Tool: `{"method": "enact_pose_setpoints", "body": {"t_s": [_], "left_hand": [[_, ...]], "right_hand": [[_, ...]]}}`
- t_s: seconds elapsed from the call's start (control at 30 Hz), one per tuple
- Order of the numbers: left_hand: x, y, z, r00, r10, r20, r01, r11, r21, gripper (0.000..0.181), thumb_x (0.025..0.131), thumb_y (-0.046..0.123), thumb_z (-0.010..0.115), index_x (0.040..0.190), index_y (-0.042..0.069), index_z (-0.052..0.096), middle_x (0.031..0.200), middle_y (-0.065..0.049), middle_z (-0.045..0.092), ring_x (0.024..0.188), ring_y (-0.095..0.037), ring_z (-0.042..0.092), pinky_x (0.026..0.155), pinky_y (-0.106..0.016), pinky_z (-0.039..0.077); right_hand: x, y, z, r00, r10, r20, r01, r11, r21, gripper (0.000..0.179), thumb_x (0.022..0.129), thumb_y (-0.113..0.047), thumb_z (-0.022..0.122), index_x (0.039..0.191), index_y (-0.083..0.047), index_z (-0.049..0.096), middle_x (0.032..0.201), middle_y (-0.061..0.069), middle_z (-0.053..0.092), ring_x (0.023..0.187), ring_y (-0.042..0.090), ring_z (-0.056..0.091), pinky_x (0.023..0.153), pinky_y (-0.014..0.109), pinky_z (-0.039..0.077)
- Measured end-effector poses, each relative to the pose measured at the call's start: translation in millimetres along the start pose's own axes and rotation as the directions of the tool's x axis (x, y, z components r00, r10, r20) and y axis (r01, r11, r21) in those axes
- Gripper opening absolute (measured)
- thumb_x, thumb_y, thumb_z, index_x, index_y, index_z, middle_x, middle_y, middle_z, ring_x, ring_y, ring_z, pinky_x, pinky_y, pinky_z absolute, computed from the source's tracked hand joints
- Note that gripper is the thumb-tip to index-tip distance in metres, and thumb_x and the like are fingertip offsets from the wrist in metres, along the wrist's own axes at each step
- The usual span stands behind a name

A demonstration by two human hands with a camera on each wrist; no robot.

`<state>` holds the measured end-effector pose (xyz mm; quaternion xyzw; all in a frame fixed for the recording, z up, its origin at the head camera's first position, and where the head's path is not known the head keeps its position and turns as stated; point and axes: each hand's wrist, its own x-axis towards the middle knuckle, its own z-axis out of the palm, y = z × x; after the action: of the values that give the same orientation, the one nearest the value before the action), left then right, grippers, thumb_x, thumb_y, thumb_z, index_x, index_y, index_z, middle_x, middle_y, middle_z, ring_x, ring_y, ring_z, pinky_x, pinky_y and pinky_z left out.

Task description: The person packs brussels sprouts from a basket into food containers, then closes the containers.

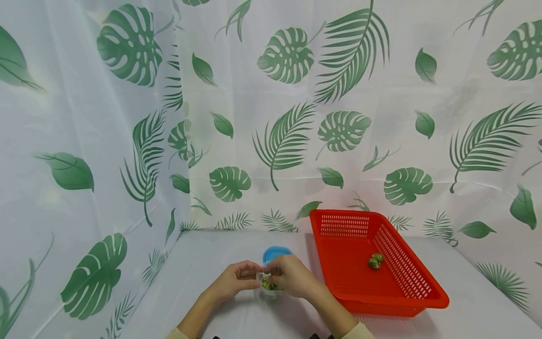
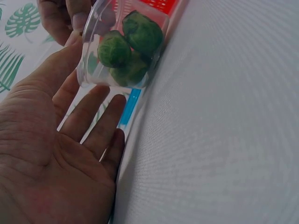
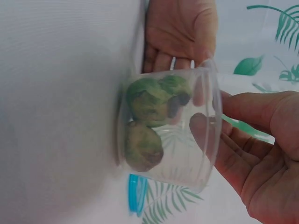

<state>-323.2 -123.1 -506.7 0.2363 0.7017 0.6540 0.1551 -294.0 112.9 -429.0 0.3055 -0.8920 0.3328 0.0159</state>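
A small clear plastic tub stands on the table, with several Brussels sprouts inside at its bottom. My left hand holds the tub from the left, thumb at the rim and the other fingers reaching along its far side. From the right comes my right hand, fingers pointing down over the tub's mouth. One right fingertip shows through the clear wall, inside the rim, while the right thumb lies at the rim's edge. No sprout shows between the right fingers.
Behind the tub lies a blue lid. A large red plastic basket with slotted walls stands to the right, holding a couple of Brussels sprouts. A leaf-printed curtain hangs behind and to the left of the table.
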Motion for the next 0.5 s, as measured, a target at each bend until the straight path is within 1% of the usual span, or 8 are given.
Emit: {"method": "enact_pose_setpoints", "body": {"t_s": [0.13,0.23,0.3,0.5], "left_hand": [[-0.4,-0.9,0.1,1.000,-0.012,-0.008,0.012,1.000,0.006,0.043,0.094,0.023,0.080,0.131,0.008,0.066,0.140,-0.017,0.066,0.134,-0.031,0.059,0.104,-0.036,0.056],[-0.1,-0.8,0.3,1.000,-0.020,-0.010,0.020,1.000,0.006,0.044,0.094,0.024,0.080,0.132,0.008,0.066,0.142,-0.017,0.065,0.135,-0.031,0.059,0.105,-0.037,0.055],[0.3,-0.7,0.3,1.000,-0.021,-0.011,0.021,1.000,0.003,0.044,0.094,0.024,0.080,0.132,0.008,0.066,0.142,-0.017,0.065,0.136,-0.032,0.058,0.106,-0.038,0.055],[0.0,-1.4,0.1,1.000,-0.012,-0.003,0.013,1.000,0.007,0.044,0.095,0.023,0.078,0.134,0.007,0.065,0.143,-0.018,0.064,0.138,-0.035,0.057,0.106,-0.037,0.055]], "right_hand": [[-0.8,-3,-4,1.000,-0.015,-0.015,0.015,0.999,-0.029,0.015,0.090,-0.006,0.080,0.105,-0.005,0.081,0.085,-0.005,0.072,0.078,0.005,0.062,0.069,0.020,0.055],[-1.2,-3,-8,0.999,-0.022,-0.028,0.021,0.999,-0.031,0.014,0.090,-0.006,0.080,0.104,-0.005,0.080,0.086,-0.003,0.073,0.079,0.005,0.062,0.069,0.020,0.056],[-1.2,-4,-10,0.999,-0.026,-0.036,0.025,0.999,-0.032,0.014,0.091,-0.006,0.079,0.105,-0.004,0.080,0.086,-0.002,0.073,0.078,0.006,0.062,0.069,0.020,0.056],[-2.6,-7,-18,0.996,-0.053,-0.066,0.049,0.997,-0.051,0.012,0.092,-0.006,0.078,0.104,-0.008,0.080,0.088,-0.003,0.072,0.078,0.007,0.063,0.069,0.018,0.056]]}}
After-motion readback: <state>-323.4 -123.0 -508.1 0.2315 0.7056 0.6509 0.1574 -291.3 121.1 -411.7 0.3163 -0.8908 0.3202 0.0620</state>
